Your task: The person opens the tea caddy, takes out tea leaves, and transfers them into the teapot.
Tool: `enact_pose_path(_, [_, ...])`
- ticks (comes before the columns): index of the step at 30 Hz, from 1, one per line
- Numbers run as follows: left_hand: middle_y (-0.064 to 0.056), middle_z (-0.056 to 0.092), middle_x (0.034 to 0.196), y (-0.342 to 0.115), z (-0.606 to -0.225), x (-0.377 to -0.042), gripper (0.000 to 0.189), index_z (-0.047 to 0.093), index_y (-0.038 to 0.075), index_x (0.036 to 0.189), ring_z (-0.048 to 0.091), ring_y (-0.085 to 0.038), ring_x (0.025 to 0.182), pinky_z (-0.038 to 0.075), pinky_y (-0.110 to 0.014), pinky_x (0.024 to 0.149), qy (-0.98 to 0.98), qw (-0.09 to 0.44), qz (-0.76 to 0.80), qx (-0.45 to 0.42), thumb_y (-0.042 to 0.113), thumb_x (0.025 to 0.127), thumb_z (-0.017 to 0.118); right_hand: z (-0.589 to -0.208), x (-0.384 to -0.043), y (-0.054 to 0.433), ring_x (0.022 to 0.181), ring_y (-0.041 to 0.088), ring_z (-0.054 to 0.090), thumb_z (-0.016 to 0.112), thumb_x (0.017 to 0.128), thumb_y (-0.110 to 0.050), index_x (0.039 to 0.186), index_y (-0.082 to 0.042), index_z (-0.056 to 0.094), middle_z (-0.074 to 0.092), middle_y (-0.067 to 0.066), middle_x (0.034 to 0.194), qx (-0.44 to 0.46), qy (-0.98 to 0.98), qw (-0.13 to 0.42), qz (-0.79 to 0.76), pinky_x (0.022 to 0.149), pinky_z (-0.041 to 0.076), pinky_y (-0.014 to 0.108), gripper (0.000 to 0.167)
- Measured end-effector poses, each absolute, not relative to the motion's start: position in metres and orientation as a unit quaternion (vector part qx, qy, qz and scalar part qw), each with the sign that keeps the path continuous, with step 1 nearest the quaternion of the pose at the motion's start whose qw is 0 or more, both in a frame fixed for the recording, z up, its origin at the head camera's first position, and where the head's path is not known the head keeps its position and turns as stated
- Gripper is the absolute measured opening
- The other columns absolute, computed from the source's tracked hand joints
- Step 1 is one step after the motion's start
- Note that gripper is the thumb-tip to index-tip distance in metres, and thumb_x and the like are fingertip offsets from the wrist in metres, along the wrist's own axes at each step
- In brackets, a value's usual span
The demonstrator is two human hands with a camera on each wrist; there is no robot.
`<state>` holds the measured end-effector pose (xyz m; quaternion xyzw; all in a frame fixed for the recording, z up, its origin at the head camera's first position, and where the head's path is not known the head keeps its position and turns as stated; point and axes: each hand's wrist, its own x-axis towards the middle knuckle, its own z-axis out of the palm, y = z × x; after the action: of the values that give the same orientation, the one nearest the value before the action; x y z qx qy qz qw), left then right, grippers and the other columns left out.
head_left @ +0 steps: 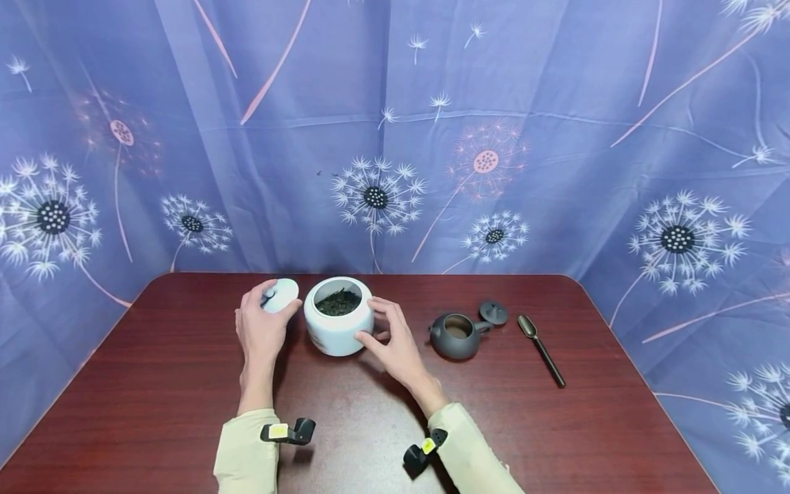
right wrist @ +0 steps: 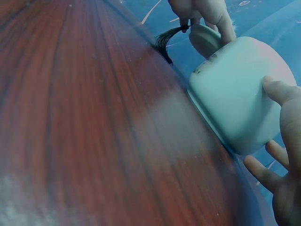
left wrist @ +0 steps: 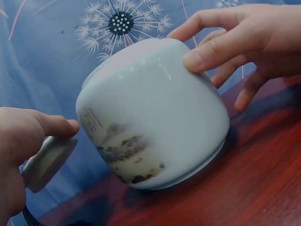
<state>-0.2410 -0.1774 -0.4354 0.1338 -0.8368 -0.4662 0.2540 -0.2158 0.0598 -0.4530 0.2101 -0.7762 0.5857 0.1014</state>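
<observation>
- The left hand [head_left: 260,328] is pinching the white lid [head_left: 284,296] between thumb and fingers.
- The lid is tilting just left of the round white jar [head_left: 336,336], not covering it.
- The jar is standing between both hands, showing dark leaves [head_left: 337,302].
- The right hand [head_left: 396,346] is holding its right side, thumb and fingers spreading apart.

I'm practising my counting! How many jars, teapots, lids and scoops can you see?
Jars: 1, the white jar
Teapots: 1, the dark teapot
Lids: 2, the white lid and dark lid
Scoops: 1, the long-handled scoop
Total: 5
</observation>
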Motion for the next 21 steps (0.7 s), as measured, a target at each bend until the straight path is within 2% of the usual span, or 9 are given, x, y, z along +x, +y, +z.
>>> enact_pose_path(1, [-0.018, 0.057, 0.132, -0.178, -0.436, -0.241, 0.056, 0.065, 0.012, 0.126, 0.049, -0.039, 0.126, 0.023, -0.056, 0.117, -0.839, 0.251, -0.465, 0.135, 0.023, 0.075, 0.085, -0.458, -0.219, 0.060, 0.124, 0.038, 0.056, 0.075, 0.088, -0.009, 0.138, -0.002, 0.050, 0.043, 0.018, 0.148, 0.210, -0.776, 0.103, 0.586, 0.083, 0.051, 0.061, 0.057])
enact_pose_path(3, [-0.019, 0.054, 0.132, -0.178, -0.438, -0.241, 0.054, 0.066, 0.010, 0.125, 0.047, -0.039, 0.127, 0.024, -0.058, 0.116, -0.842, 0.244, -0.461, 0.136, 0.021, 0.075, 0.085, -0.467, -0.224, 0.060, 0.124, 0.038, 0.057, 0.076, 0.087, -0.011, 0.139, -0.004, 0.050, 0.043, 0.016, 0.149, 0.210, -0.776, 0.108, 0.585, 0.082, 0.052, 0.060, 0.058])
enact_pose_path(6, [-0.020, 0.052, 0.133, -0.179, -0.440, -0.241, 0.054, 0.066, 0.009, 0.125, 0.047, -0.039, 0.124, 0.036, -0.056, 0.103, -0.850, 0.230, -0.453, 0.138, 0.019, 0.075, 0.085, -0.481, -0.233, 0.060, 0.124, 0.035, 0.057, 0.077, 0.087, -0.013, 0.139, -0.010, 0.050, 0.043, 0.011, 0.149, 0.209, -0.777, 0.113, 0.583, 0.081, 0.053, 0.058, 0.059])
enact_pose_path(8, [-0.021, 0.051, 0.134, -0.179, -0.443, -0.241, 0.054, 0.066, 0.009, 0.126, 0.047, -0.040, 0.123, 0.039, -0.056, 0.095, -0.857, 0.217, -0.447, 0.140, 0.018, 0.075, 0.084, -0.484, -0.234, 0.061, 0.123, 0.033, 0.058, 0.078, 0.086, -0.016, 0.139, -0.014, 0.051, 0.044, 0.008, 0.149, 0.212, -0.778, 0.115, 0.580, 0.081, 0.054, 0.054, 0.059])
enact_pose_path(14, [-0.024, 0.049, 0.138, -0.181, -0.452, -0.243, 0.063, 0.058, 0.009, 0.134, 0.048, -0.043, 0.124, 0.040, -0.058, 0.097, -0.869, 0.181, -0.436, 0.147, 0.018, 0.077, 0.083, -0.485, -0.235, 0.062, 0.123, 0.027, 0.058, 0.077, 0.087, -0.020, 0.138, -0.019, 0.051, 0.044, 0.003, 0.149, 0.217, -0.781, 0.118, 0.574, 0.080, 0.057, 0.043, 0.057])
enact_pose_path(19, [-0.024, 0.051, 0.137, -0.181, -0.458, -0.245, 0.076, 0.050, 0.010, 0.141, 0.047, -0.043, 0.125, 0.041, -0.058, 0.097, -0.876, 0.174, -0.423, 0.153, 0.018, 0.074, 0.085, -0.484, -0.235, 0.062, 0.124, 0.025, 0.058, 0.077, 0.088, -0.022, 0.139, -0.020, 0.050, 0.044, 0.001, 0.149, 0.215, -0.786, 0.116, 0.568, 0.080, 0.056, 0.042, 0.057])
enact_pose_path(21, [-0.024, 0.051, 0.137, -0.181, -0.460, -0.245, 0.077, 0.050, 0.010, 0.142, 0.045, -0.044, 0.128, 0.039, -0.058, 0.101, -0.877, 0.172, -0.422, 0.154, 0.016, 0.074, 0.085, -0.484, -0.235, 0.062, 0.124, 0.024, 0.058, 0.077, 0.088, -0.022, 0.139, -0.020, 0.050, 0.044, 0.001, 0.149, 0.215, -0.786, 0.114, 0.568, 0.080, 0.056, 0.043, 0.057])
